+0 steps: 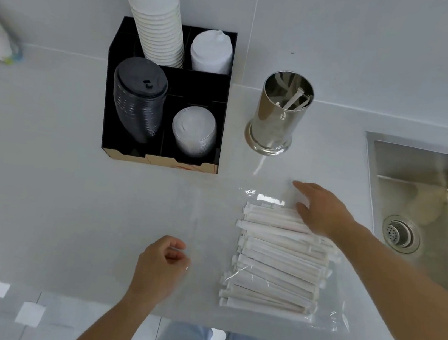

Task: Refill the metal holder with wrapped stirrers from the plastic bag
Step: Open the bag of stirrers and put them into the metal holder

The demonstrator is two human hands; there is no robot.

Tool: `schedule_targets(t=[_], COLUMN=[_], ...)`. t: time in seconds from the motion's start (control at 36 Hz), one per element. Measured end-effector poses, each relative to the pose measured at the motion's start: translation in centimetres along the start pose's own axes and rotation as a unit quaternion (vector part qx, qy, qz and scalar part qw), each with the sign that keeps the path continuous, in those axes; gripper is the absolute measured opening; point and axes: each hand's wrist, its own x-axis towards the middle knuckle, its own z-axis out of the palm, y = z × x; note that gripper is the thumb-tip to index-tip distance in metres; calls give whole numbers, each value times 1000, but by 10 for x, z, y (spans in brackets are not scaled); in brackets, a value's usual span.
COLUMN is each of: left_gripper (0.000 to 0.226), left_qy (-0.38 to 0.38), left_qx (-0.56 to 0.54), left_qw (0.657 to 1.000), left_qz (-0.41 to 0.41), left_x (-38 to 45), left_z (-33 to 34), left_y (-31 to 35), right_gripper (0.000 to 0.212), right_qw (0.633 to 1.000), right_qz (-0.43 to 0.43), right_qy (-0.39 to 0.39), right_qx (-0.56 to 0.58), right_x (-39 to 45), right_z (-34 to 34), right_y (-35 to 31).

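Observation:
A clear plastic bag point(209, 225) lies flat on the white counter, with a pile of paper-wrapped stirrers point(275, 266) inside it at the right. My right hand point(321, 209) rests, fingers spread, on the far end of the pile through the plastic. My left hand point(161, 262) is loosely curled at the bag's left edge and pinches the plastic there. The shiny metal holder point(278, 114) stands upright beyond the bag, a few wrapped stirrers leaning inside it.
A black organiser point(169, 75) at the back holds paper cups, black lids, clear lids and white lids. A steel sink point(429, 193) with a drain is set into the counter at the right. The counter's front edge point(56, 287) runs just below my left wrist.

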Motion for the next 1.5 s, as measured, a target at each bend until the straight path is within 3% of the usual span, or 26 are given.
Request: schedule_targets(t=[0.14, 0.28, 0.64, 0.86, 1.03, 1.19, 1.5], left_gripper=[16, 16, 16, 14, 11, 13, 14], left_qy=[44, 71, 158, -18, -87, -44, -1], left_qx=[-13, -25, -63, -178, -358, -448, -455], left_qw=[999, 995, 980, 971, 892, 837, 852], left_qz=[-29, -68, -107, -157, -260, -312, -260], left_x=[-11, -15, -52, -85, -102, -97, -72], left_z=[6, 6, 23, 82, 123, 136, 142], left_y=[-1, -1, -11, 18, 41, 51, 48], right_gripper=[44, 14, 17, 21, 19, 18, 15], right_qw=[998, 995, 988, 982, 970, 952, 939], right_qz=[-17, -48, -118, -168, -239, -305, -341], right_qy=[-56, -90, -86, -65, -42, -14, 20], right_qx=[-15, -18, 51, 51, 11, 15, 39], right_x=[27, 39, 32, 19, 7, -6, -28], right_z=[-10, -12, -40, -55, -56, -61, -90], right_y=[-3, -7, 17, 19, 19, 14, 7])
